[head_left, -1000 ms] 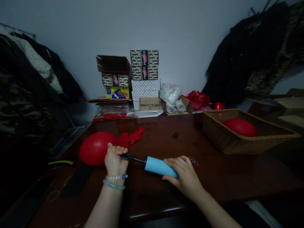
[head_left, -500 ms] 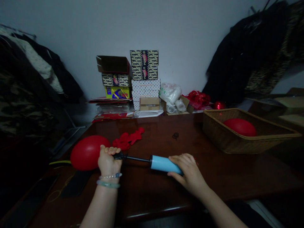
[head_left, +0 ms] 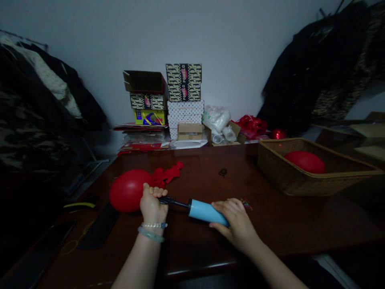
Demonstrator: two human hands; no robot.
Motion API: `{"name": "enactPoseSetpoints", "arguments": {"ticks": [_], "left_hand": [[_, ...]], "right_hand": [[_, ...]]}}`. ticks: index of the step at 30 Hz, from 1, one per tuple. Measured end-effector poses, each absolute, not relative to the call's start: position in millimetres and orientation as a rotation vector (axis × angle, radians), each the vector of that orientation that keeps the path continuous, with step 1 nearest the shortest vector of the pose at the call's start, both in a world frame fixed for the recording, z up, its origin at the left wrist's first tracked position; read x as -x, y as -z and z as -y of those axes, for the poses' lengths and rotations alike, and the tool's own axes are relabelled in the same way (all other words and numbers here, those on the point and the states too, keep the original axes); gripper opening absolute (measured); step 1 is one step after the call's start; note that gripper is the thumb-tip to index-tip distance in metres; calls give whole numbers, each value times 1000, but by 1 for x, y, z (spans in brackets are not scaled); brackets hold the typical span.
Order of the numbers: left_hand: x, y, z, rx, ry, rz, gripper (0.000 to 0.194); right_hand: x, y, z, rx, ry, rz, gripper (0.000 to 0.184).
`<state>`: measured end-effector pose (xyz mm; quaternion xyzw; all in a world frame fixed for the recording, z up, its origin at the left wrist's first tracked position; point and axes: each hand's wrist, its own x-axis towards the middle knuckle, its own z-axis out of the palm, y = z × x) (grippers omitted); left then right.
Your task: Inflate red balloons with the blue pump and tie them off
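My left hand [head_left: 154, 202] is closed round the black nozzle end of a balloon pump, with the neck of an inflated red balloon [head_left: 129, 190] at the same grip. The neck itself is hidden by my fingers. A short length of black rod shows between this hand and the pump's light blue barrel [head_left: 204, 211]. Wrapped over the barrel's other end is my right hand [head_left: 236, 222]. Just behind the inflated balloon lie several flat red balloons [head_left: 168, 174], partly covered by it.
A wicker basket [head_left: 279, 178] with another red balloon [head_left: 305, 161] stands at the right. Small coloured bits [head_left: 246, 204] and a black coil [head_left: 222, 172] lie on the dark table [head_left: 285, 224]. A yellow-edged tool [head_left: 80, 205] and a black phone-like slab [head_left: 99, 226] are at the left.
My left hand has moved right with the inflated balloon, closer to the blue barrel, and less of the black rod shows. My right hand has shifted only slightly.
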<state>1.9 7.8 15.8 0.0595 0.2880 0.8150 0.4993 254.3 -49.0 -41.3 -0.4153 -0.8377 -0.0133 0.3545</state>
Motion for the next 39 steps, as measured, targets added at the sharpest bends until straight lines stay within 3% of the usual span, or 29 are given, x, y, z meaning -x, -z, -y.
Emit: {"name": "enactPoseSetpoints", "arguments": {"ticks": [16, 39], "left_hand": [[-33, -8, -5, -220, -1922, -745, 45], [16, -21, -15, -158, -1996, -705, 40]], "right_hand": [[-233, 52, 56, 1091, 38, 2053, 42], [-245, 35, 52, 1158, -66, 2104, 48]]}}
